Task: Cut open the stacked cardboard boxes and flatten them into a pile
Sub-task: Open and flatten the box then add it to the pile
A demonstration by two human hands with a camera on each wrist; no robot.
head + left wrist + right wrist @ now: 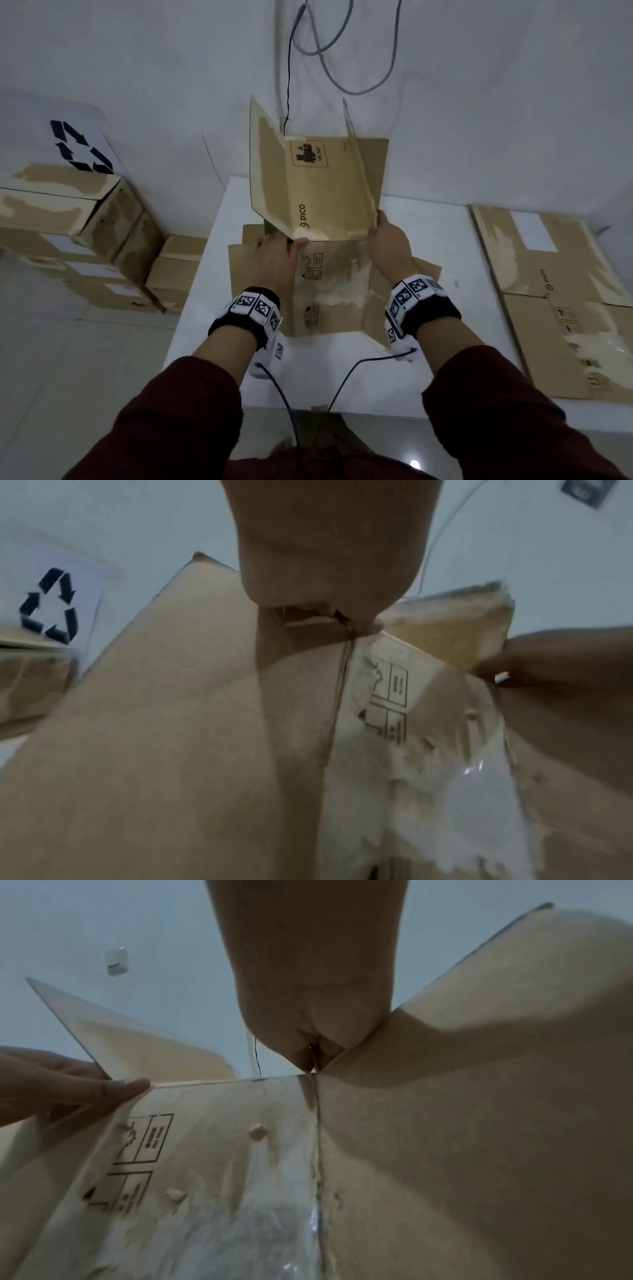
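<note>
Head view: opened PICO box (329, 240) frame centre on white bench (445, 246). Left hand (277, 255) and right hand (390, 241) each pinch a top corner. Push corners apart, collapse walls flat; flattened pile (548, 291) waits at right.

Perhaps five sealed boxes (68, 219), two hands (277, 255)

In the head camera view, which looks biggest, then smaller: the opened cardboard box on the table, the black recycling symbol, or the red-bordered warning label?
1. Opened brown cardboard box
2. Black recycling symbol
3. Red-bordered warning label
</note>
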